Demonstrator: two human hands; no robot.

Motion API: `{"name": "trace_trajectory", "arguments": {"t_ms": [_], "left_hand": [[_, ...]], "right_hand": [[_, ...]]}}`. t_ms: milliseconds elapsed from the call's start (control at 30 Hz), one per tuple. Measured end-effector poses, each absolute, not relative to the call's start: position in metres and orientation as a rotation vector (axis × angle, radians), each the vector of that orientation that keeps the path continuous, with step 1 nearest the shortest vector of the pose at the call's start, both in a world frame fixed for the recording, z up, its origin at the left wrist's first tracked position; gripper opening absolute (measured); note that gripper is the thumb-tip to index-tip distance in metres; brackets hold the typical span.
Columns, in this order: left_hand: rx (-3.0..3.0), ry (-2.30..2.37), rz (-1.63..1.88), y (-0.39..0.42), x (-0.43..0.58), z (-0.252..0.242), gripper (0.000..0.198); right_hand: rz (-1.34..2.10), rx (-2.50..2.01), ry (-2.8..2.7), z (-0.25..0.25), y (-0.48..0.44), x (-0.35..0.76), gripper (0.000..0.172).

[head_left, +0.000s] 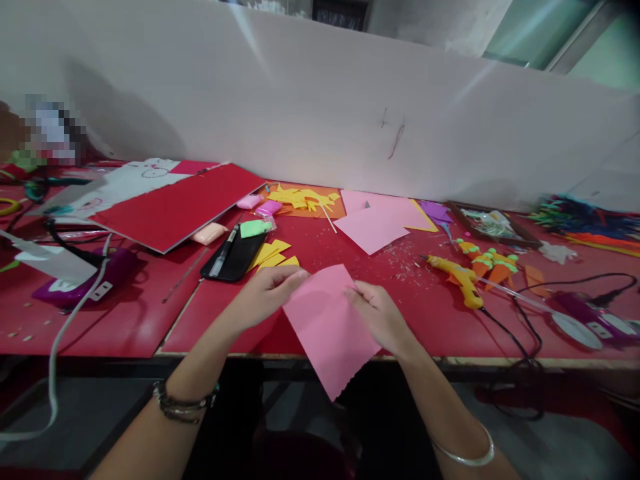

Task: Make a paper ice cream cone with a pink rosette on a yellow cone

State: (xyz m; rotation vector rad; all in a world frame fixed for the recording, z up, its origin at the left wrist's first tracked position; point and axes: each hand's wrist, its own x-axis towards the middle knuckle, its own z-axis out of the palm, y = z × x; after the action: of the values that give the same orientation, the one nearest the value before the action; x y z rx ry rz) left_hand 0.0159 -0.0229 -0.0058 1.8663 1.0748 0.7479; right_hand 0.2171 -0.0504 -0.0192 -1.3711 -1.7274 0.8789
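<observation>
Red board (pixel 175 203): lies flat at the far left of the desk (pixel 125 320), well apart from both hands.
Left hand (pixel 270 290): pinches the pink sheet's top left corner.
Pink sheet (pixel 327 327): held tilted over the desk's near edge, its lower corner hanging past it.
Right hand (pixel 377 313): pinches the sheet's right edge.
Glue gun (pixel 457 273): lies toward the desk's right, well apart.
Doing it well: light, even pinches on both sides should keep the sheet flat and uncreased.

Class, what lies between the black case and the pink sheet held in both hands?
In the head view, yellow paper pieces lie on the red table between the black case and the pink sheet, by the left hand.
</observation>
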Motion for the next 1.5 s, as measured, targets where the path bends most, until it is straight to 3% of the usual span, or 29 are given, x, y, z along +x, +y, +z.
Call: {"name": "trace_trajectory", "arguments": {"t_ms": [367, 567, 800, 1000, 1300, 1500], "left_hand": [[2.432, 1.010, 0.528, -0.031, 0.030, -0.017, 0.032], [2.453, 1.087, 0.593, -0.028, 0.029, -0.020, 0.035], [2.305, 1.018, 0.692, -0.030, 0.028, -0.017, 0.034], [2.252, 1.028, 0.758, -0.031, 0.021, -0.004, 0.035], [2.155, 1.143, 0.854, -0.022, 0.010, -0.002, 0.034], [2.148, 1.190, 0.862, -0.021, 0.005, -0.005, 0.034]], "right_hand": [[0.980, -1.202, -2.315, -0.017, -0.054, 0.214, 0.029], [0.584, -1.331, -2.246, -0.024, -0.055, 0.205, 0.019], [0.002, -1.333, -2.266, -0.022, -0.057, 0.198, 0.018], [-0.104, -1.437, -2.191, -0.021, -0.052, 0.217, 0.015], [0.029, -1.575, -1.719, -0.018, -0.047, 0.241, 0.017], [0.736, -1.300, -1.475, -0.020, -0.047, 0.237, 0.019]]}}
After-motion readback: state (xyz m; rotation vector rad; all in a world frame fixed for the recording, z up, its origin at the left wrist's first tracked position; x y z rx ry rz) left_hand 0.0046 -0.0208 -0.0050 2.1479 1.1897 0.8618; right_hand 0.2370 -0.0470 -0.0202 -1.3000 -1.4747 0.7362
